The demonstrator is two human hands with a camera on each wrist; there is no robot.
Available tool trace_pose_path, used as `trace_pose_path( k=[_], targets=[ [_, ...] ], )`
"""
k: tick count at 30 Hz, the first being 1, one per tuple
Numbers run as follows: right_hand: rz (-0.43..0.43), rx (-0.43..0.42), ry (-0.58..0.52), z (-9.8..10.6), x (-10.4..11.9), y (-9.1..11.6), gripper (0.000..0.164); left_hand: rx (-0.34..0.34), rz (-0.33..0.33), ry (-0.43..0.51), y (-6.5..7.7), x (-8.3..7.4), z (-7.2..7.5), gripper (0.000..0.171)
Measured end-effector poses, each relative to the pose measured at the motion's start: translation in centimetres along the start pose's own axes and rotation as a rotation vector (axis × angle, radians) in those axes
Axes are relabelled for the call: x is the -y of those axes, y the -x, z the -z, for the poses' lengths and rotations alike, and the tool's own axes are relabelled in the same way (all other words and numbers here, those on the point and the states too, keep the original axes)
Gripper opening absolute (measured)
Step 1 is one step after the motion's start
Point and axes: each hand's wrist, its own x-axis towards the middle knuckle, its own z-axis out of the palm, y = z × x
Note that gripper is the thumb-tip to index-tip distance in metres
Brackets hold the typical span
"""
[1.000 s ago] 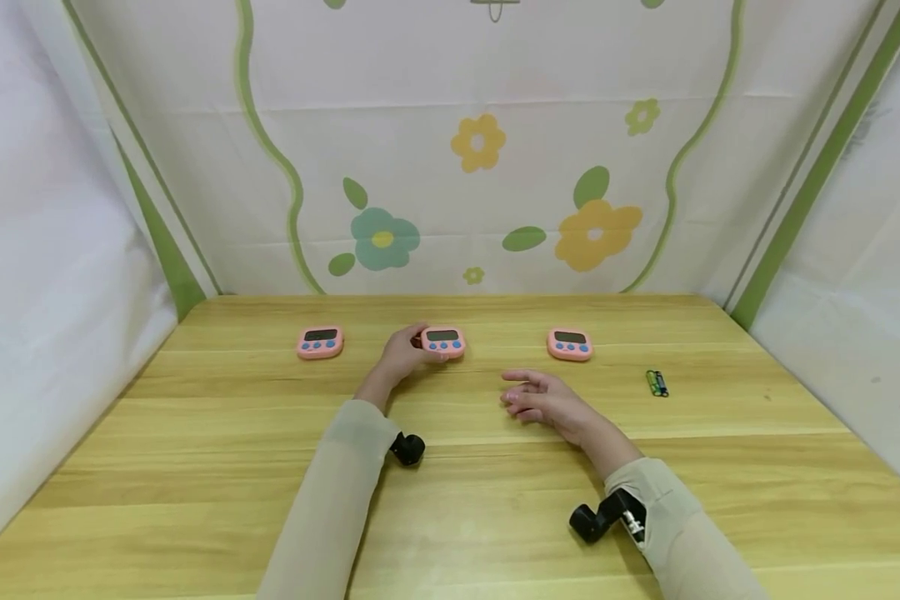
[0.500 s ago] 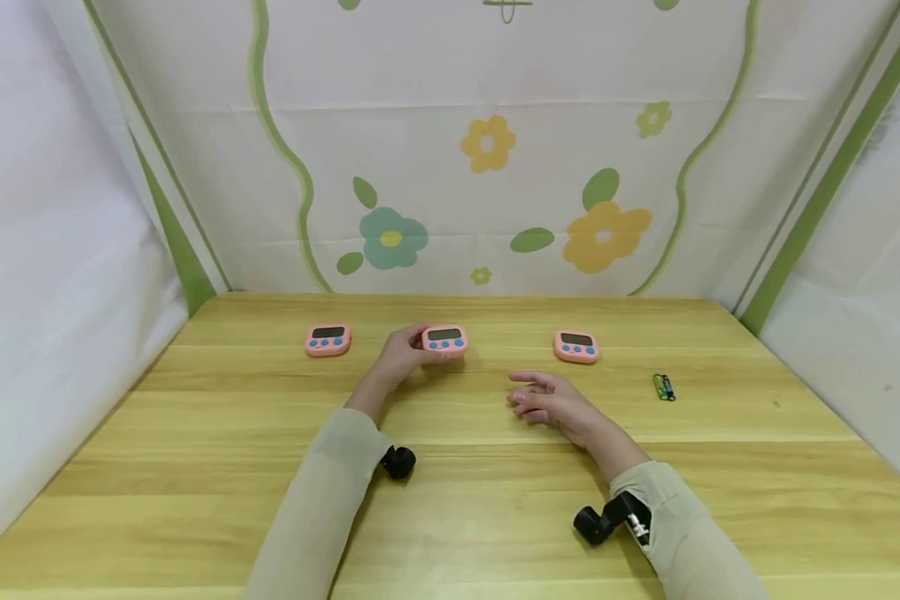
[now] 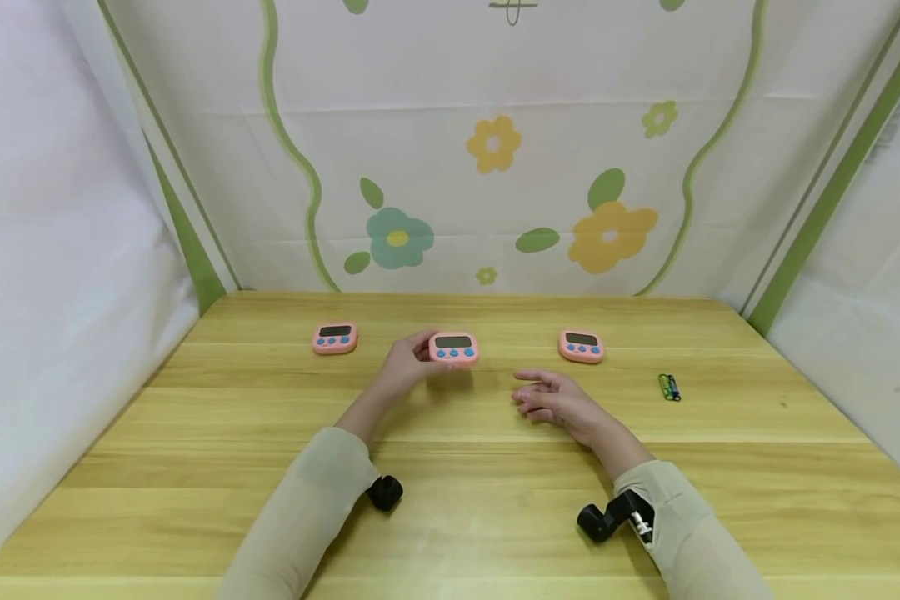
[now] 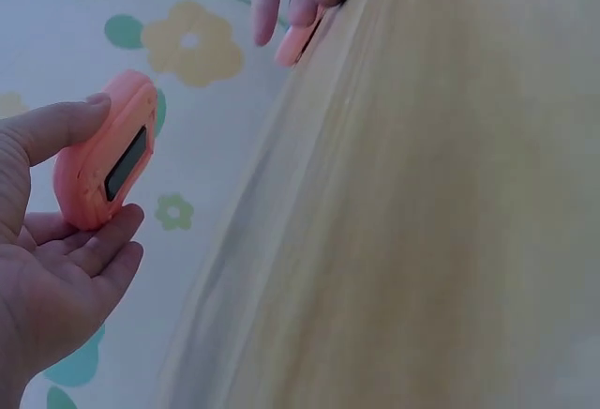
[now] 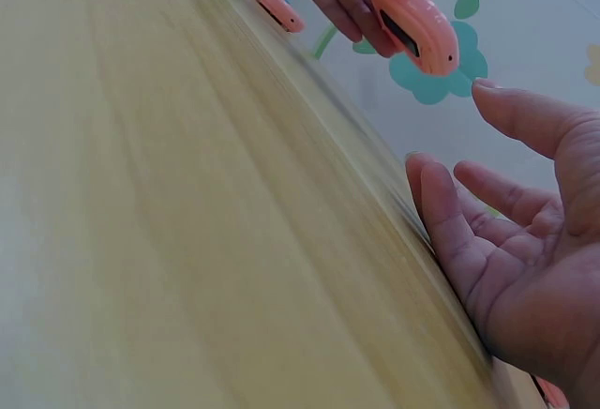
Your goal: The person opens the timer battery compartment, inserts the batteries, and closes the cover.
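My left hand (image 3: 407,365) pinches a pink digital timer (image 3: 453,349) with a dark screen and three blue buttons, thumb on the near edge and fingers behind. In the left wrist view the timer (image 4: 108,151) stands tilted between thumb and fingers, off the wooden table. My right hand (image 3: 558,404) is over the table to the right, fingers loosely bent and holding nothing; the right wrist view shows its palm and thumb (image 5: 525,118) apart from the timer. A second pink timer (image 3: 335,338) lies at the left, and a third pink timer (image 3: 581,347) lies beyond my right hand.
Two small batteries (image 3: 669,387), green and dark, lie side by side on the wooden table (image 3: 480,517) at the right. A white flowered cloth (image 3: 450,192) hangs along the table's back edge, with white cloth at both sides. A black camera mount is on each sleeve.
My left hand has raised the middle timer off the table and brought it slightly nearer and to the right. My right hand holds its pose. The whole head view has shifted a little.
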Motion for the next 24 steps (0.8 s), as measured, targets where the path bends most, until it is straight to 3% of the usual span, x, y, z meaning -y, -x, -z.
trace_pose_path(
  k=[5, 12, 24],
  targets=[
    [0.001, 0.01, 0.002, 0.0, 0.0, 0.0, 0.054, 0.011, 0.026, 0.034, 1.5, -1.1, -0.4, 0.071],
    [0.001, 0.006, 0.004, 0.1, -0.1, 0.0, 0.054, 0.018, 0.012, 0.068, 4.6, -3.8, -0.8, 0.065],
    [-0.013, -0.005, 0.005, 0.1, 0.1, 0.0, 0.056, 0.045, 0.031, 0.132, 4.9, -2.9, -0.6, 0.064]
  ],
)
